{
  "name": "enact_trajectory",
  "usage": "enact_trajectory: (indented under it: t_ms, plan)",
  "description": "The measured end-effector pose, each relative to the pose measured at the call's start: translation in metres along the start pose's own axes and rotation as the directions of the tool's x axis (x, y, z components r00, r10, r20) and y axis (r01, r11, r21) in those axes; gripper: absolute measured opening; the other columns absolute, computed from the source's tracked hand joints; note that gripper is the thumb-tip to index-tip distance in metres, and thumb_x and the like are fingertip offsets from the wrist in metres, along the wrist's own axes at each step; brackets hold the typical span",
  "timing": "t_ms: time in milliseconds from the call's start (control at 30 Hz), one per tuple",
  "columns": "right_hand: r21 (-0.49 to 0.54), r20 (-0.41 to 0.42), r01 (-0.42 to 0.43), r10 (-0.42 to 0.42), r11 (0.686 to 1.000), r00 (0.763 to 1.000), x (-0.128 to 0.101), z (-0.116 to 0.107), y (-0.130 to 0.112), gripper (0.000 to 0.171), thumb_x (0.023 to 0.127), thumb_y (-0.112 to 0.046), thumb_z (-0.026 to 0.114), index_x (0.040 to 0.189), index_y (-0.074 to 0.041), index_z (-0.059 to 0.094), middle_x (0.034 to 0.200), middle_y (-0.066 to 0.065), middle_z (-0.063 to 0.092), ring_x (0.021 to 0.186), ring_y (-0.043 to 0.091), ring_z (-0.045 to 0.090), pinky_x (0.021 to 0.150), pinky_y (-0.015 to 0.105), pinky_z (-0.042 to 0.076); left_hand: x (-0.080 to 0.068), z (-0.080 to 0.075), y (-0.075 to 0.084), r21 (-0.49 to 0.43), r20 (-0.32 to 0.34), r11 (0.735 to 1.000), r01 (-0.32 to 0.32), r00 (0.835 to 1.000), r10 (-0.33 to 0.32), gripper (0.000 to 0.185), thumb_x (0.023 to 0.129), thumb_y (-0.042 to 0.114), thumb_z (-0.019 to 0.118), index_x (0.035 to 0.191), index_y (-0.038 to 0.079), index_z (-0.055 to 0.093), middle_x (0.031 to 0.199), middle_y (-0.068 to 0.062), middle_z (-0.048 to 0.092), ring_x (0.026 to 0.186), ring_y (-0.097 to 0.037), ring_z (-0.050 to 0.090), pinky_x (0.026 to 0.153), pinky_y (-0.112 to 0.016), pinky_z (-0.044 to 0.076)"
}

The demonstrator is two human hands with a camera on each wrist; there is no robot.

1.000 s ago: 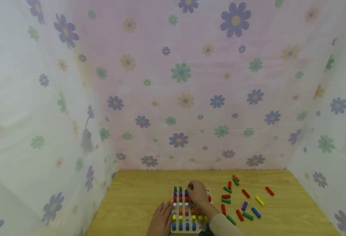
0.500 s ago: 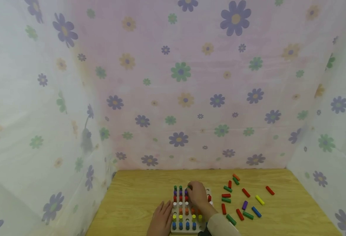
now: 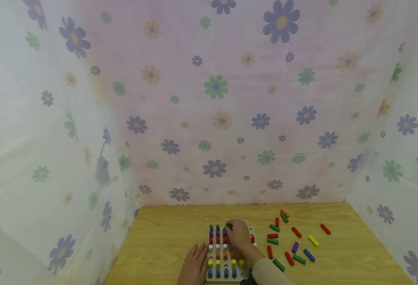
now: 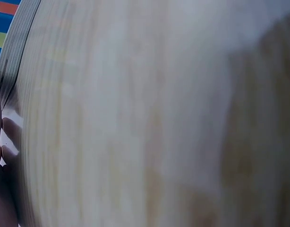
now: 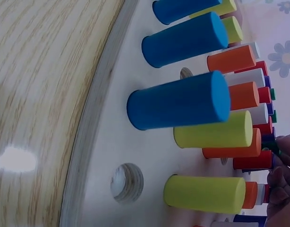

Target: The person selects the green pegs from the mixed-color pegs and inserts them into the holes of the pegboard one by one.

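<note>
At the near edge of the pegboard (image 3: 223, 281) stand upright blue pegs (image 3: 226, 273), and in this row a round hole (image 5: 127, 183) is visible from the right wrist. At the left side of the board, the left hand (image 3: 193, 265) rests on the bench (image 3: 159, 237); its fingers are extended, close together, and hold nothing. Going farther, the rows are yellow pegs (image 3: 233, 264), orange pegs (image 3: 225, 255), white pegs (image 3: 218, 248), red pegs (image 3: 217, 240), purple pegs (image 3: 217, 233) and, the farthest, green pegs (image 3: 217, 227). The right hand (image 3: 239, 235) reaches over the board from the right; its fingers are narrow and pinch a green peg (image 5: 271, 145) at this farthest row. How deep it sits, I cannot tell. On the right, loose pegs (image 3: 296, 232) lie scattered on the bench: red, green, blue, yellow, purple, orange. Behind the bench hangs a flowered cloth (image 3: 180, 91).
</note>
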State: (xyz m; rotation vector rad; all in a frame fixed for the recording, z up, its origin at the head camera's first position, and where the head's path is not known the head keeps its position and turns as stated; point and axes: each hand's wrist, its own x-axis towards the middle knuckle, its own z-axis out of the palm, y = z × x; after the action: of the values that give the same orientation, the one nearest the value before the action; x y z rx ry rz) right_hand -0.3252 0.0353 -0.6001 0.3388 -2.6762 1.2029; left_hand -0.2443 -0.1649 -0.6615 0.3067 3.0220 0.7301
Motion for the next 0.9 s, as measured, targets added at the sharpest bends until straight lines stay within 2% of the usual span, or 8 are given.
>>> enact_trajectory:
  t_ms: [167, 300, 500, 700, 900]
  plan:
    - [0.021, -0.008, -0.022, 0.022, 1.000, 1.000, -0.0006, 0.0032, 0.0023, 0.013, 0.096, -0.009, 0.071, 0.105, -0.001, 0.076, 0.090, 0.004, 0.073, 0.079, 0.018, 0.067, 0.069, 0.040, 0.060, 0.0004, -0.0001, -0.0001, 0.001, 0.004, 1.000, -0.001, 1.000, 0.001, 0.053, 0.109, 0.044, 0.042, 0.152, 0.014, 0.052, 0.153, -0.009, 0.052, 0.145, -0.042, 0.039, 0.119, -0.061, 0.032]
    - [0.019, -0.023, -0.016, 0.017, 1.000, 1.000, -0.0009, 0.0044, 0.0038, 0.011, 0.095, -0.009, 0.072, 0.103, -0.002, 0.076, 0.089, 0.003, 0.072, 0.076, 0.017, 0.066, 0.065, 0.038, 0.058, -0.0005, 0.0007, -0.0010, 0.005, -0.014, 1.000, -0.021, 1.000, 0.021, 0.053, 0.110, 0.044, 0.041, 0.151, 0.013, 0.053, 0.152, -0.010, 0.053, 0.144, -0.042, 0.040, 0.117, -0.062, 0.033]
    - [0.009, -0.007, -0.022, 0.022, 1.000, 1.000, -0.0010, 0.0007, -0.0005, 0.014, 0.095, -0.008, 0.072, 0.105, 0.000, 0.077, 0.092, 0.007, 0.073, 0.080, 0.021, 0.068, 0.068, 0.041, 0.060, 0.0010, 0.0036, -0.0044, 0.022, -0.038, 0.999, -0.049, 0.998, 0.050, 0.055, 0.111, 0.045, 0.038, 0.151, 0.012, 0.053, 0.151, -0.011, 0.053, 0.143, -0.042, 0.041, 0.115, -0.063, 0.036]
    - [-0.032, 0.005, -0.026, 0.026, 0.999, 1.000, -0.0005, 0.0015, -0.0015, 0.014, 0.096, -0.010, 0.070, 0.104, -0.002, 0.078, 0.093, 0.007, 0.074, 0.080, 0.021, 0.068, 0.069, 0.042, 0.059, 0.0029, 0.0035, -0.0055, 0.019, -0.009, 0.999, -0.040, 0.999, 0.040, 0.053, 0.110, 0.043, 0.040, 0.151, 0.012, 0.053, 0.151, -0.011, 0.053, 0.143, -0.043, 0.041, 0.115, -0.063, 0.036]
    - [-0.049, 0.019, -0.001, 0.002, 0.999, 1.000, -0.0011, 0.0030, -0.0009, 0.017, 0.096, -0.010, 0.068, 0.107, 0.000, 0.077, 0.097, 0.011, 0.075, 0.083, 0.025, 0.069, 0.071, 0.046, 0.060, 0.0028, 0.0028, -0.0051, 0.036, -0.009, 0.998, -0.046, 0.999, 0.047, 0.053, 0.110, 0.042, 0.040, 0.150, 0.010, 0.054, 0.150, -0.013, 0.054, 0.142, -0.044, 0.041, 0.114, -0.064, 0.036]
